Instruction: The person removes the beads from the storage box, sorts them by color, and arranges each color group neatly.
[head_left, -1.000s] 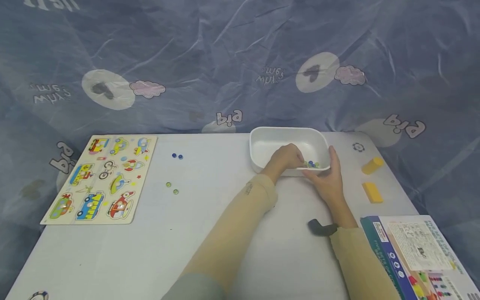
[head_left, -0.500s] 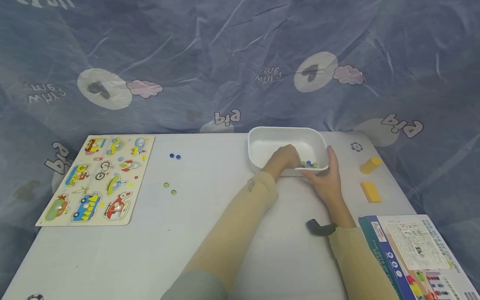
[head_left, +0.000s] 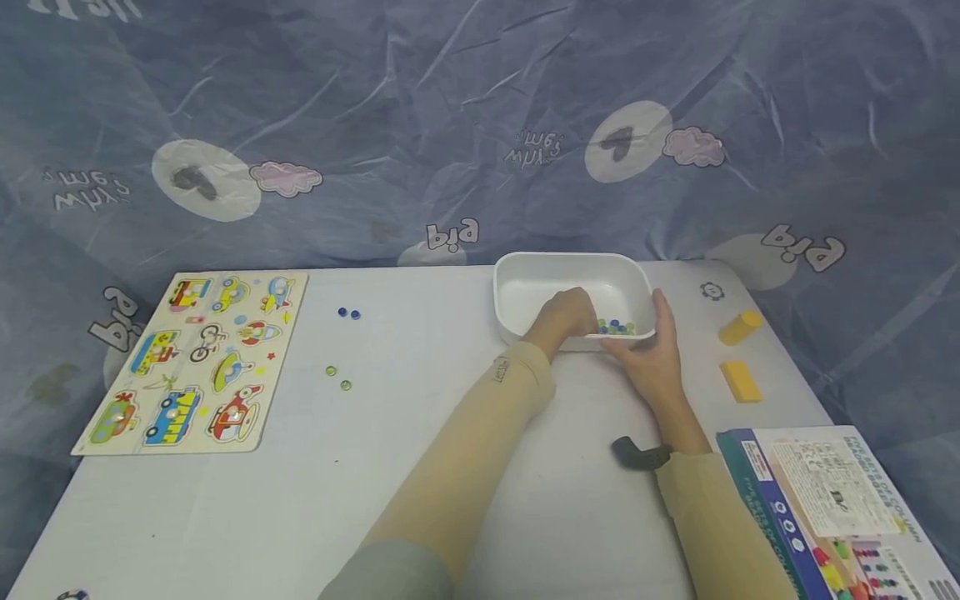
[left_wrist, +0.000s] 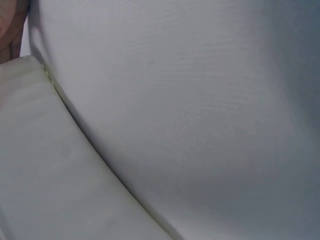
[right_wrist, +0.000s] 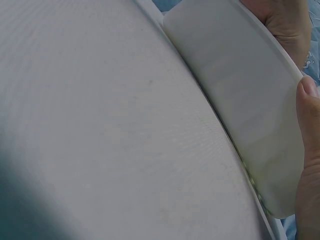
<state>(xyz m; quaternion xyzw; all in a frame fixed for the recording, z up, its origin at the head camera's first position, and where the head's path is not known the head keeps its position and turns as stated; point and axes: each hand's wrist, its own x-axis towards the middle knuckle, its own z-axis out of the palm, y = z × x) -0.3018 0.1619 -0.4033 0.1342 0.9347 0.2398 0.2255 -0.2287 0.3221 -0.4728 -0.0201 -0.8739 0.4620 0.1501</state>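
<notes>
A white plastic tub [head_left: 525, 292] stands at the back of the table, right of the middle. Blue and yellow-green glass beads [head_left: 615, 327] lie in its near right corner. My left hand [head_left: 567, 318] reaches over the near wall into the tub, fingers bent down beside the beads. Its fingertips are hidden, so whether they pinch a bead does not show. My right hand [head_left: 654, 358] grips the tub's near right corner, thumb at the front rim and fingers along the right side. In the right wrist view, the thumb [right_wrist: 307, 92] lies against the tub's outer wall [right_wrist: 250, 100].
Two blue beads [head_left: 348, 313] and two green beads [head_left: 338, 377] lie left on the table. A picture puzzle board [head_left: 225, 312] is at far left. On the right are a yellow cylinder [head_left: 740, 327], a yellow block [head_left: 741, 381] and a printed box [head_left: 840, 483].
The left hand has shifted slightly left inside the tub, and more of the beads beside it show. The right hand stays at the tub's corner. The whole view drifted a little.
</notes>
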